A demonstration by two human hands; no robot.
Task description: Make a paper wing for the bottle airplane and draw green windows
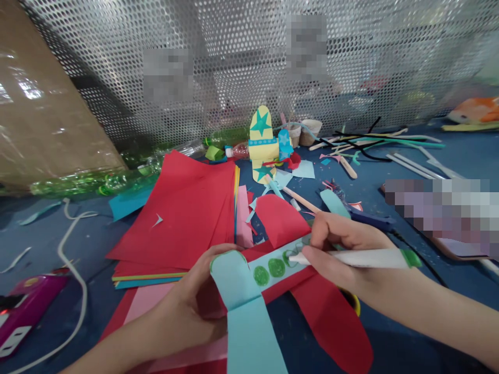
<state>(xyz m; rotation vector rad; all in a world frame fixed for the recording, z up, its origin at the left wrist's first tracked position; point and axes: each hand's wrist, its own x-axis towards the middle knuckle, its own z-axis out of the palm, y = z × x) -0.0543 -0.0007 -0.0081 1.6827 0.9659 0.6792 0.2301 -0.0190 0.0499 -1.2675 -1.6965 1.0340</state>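
Note:
My left hand (197, 298) grips a red paper toy plane (273, 292) by its near end. Red paper wings (335, 324) stick out on both sides, and a light blue paper tail (253, 327) folds down toward me. Along the body runs a light blue strip (255, 262) with green circles; two look filled in, while another is partly coloured. Pinched in my right hand (343, 239) is a white marker (366, 258) with a green end. Its tip touches the strip by the partly coloured circle. My right fingers rest close to the plane's far end.
Left of the plane lies a stack of red paper (187, 208). A yellow paper plane (262, 150) stands behind. Plastic bottles (74, 182) and a purple device (35, 304) are on the left. Pipe cleaners (374, 140) and a blurred phone-like slab (440, 218) lie right.

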